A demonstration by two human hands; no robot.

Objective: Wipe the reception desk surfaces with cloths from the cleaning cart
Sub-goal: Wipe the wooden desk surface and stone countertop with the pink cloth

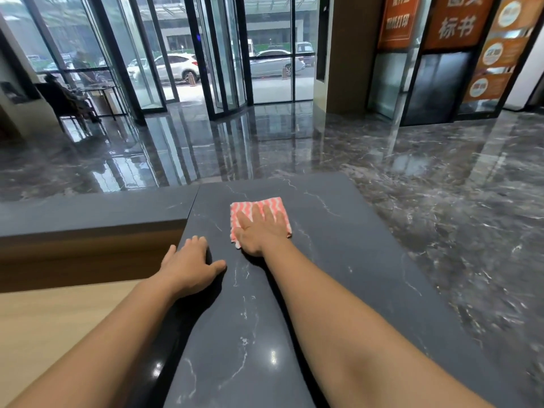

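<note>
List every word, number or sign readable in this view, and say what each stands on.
"标书": middle orange hanging banner; the line above it is cut by the frame edge.
"打印": end of the lower line on the left orange banner; the rest is blurred.
Right orange banner with round white badges: too blurred to read.
Pink-and-white striped cloth under the right hand: no text.

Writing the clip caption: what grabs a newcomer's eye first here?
A pink-and-white wavy-striped cloth lies pressed flat under the right hand near the far end of the dark grey white-veined stone desk top. The left hand rests at that top's left edge.
</note>
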